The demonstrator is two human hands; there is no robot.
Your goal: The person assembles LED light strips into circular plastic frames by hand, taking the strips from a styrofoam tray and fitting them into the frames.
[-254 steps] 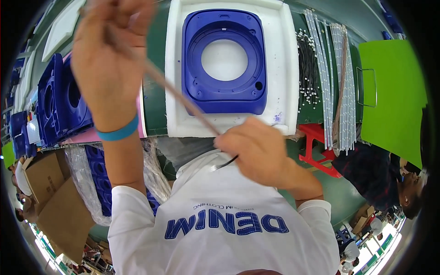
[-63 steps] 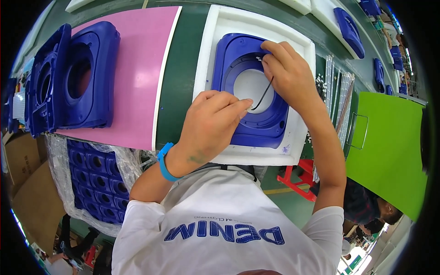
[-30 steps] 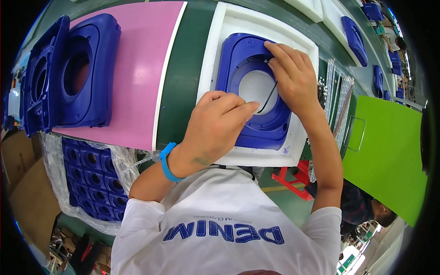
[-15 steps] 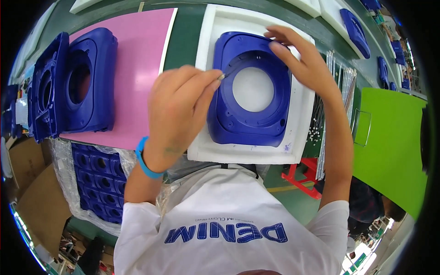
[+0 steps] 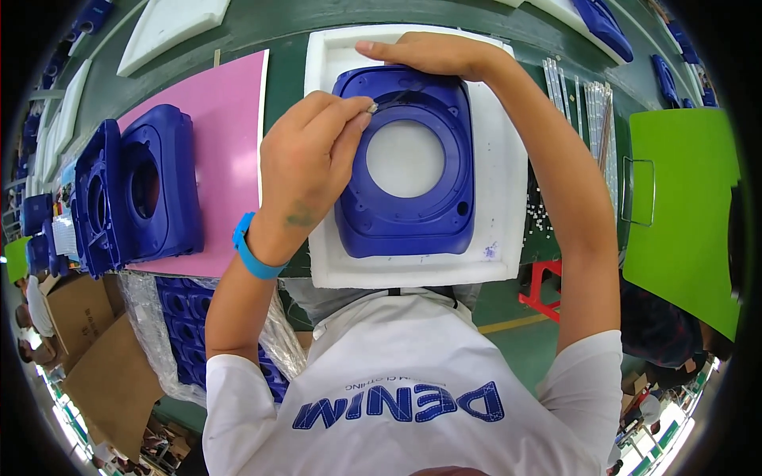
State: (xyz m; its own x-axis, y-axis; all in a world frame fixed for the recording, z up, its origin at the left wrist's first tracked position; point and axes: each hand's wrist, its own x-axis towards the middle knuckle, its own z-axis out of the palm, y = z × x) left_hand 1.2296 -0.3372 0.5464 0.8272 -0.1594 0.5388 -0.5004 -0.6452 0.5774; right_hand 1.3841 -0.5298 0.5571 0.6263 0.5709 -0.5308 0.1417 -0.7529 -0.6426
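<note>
A blue plastic housing [image 5: 406, 224] with a large round opening lies in a white foam tray [image 5: 498, 190] before me. At the housing's upper left, my left hand [image 5: 313, 151] pinches a small pale piece [image 5: 372, 108] between thumb and fingertips. What kind of piece it is, I cannot make out. My right hand [image 5: 432, 54] reaches across the tray and lies along the housing's far edge, one digit stretched out to the left. Part of that hand's fingers is hidden. A thin dark line crosses the housing's upper rim near the pinched piece.
To the left, more blue housings [image 5: 163, 178] stand upright on a pink board [image 5: 226, 135]. Thin metal rods [image 5: 599, 143] and small white bits [image 5: 538, 214] lie right of the tray, beside a green panel [image 5: 683, 206]. A red stool [image 5: 543, 287] stands below the table edge.
My right hand has moved left from the housing's upper right corner to its far edge. My left hand keeps its pinch near the upper left. The whole view has shifted slightly.
</note>
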